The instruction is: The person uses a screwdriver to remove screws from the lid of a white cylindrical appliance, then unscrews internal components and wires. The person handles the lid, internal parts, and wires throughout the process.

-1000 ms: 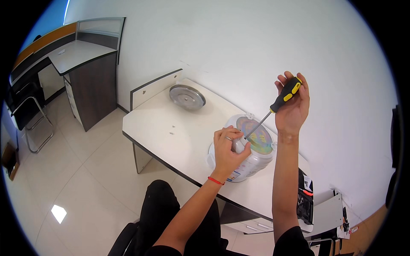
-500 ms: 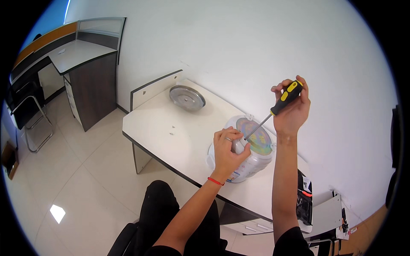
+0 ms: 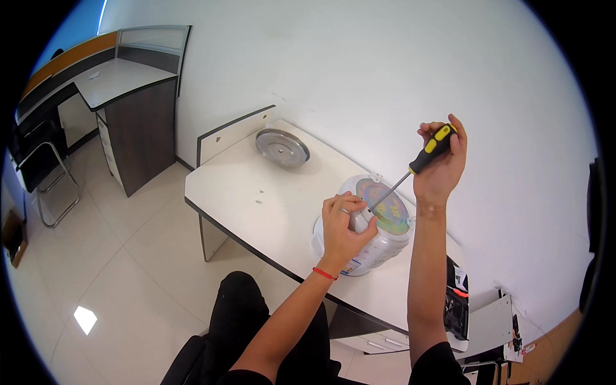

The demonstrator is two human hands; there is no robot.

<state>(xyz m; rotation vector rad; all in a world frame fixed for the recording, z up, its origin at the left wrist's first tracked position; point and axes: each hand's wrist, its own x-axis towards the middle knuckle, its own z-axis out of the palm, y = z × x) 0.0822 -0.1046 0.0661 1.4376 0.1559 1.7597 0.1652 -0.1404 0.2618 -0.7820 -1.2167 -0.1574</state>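
A white rounded appliance (image 3: 367,258), which looks like a rice cooker, stands on the desk with a shiny, rainbow-tinted round panel (image 3: 393,206) on top. At its near left rim, my left hand (image 3: 343,232) pinches a small white part (image 3: 359,220) between thumb and fingers. My right hand (image 3: 438,174) is raised to the right of the appliance, its fingers around the black and yellow handle of a screwdriver (image 3: 428,151). The shaft slants down to the left, and its tip meets the white part beside my left fingertips. The exact contact spot is too small to make out.
A round metal lid (image 3: 282,148) lies at the far left of the desk (image 3: 237,192). An open black tool case (image 3: 456,308) sits at the desk's right end, beside my right forearm. Behind the desk rises a white wall (image 3: 359,77). Another desk (image 3: 128,83) and a chair (image 3: 48,160) stand left.
My right hand and the screwdriver handle have shifted very slightly right, with the fingers moved a little around the handle. My left hand keeps its pinch on the white part.
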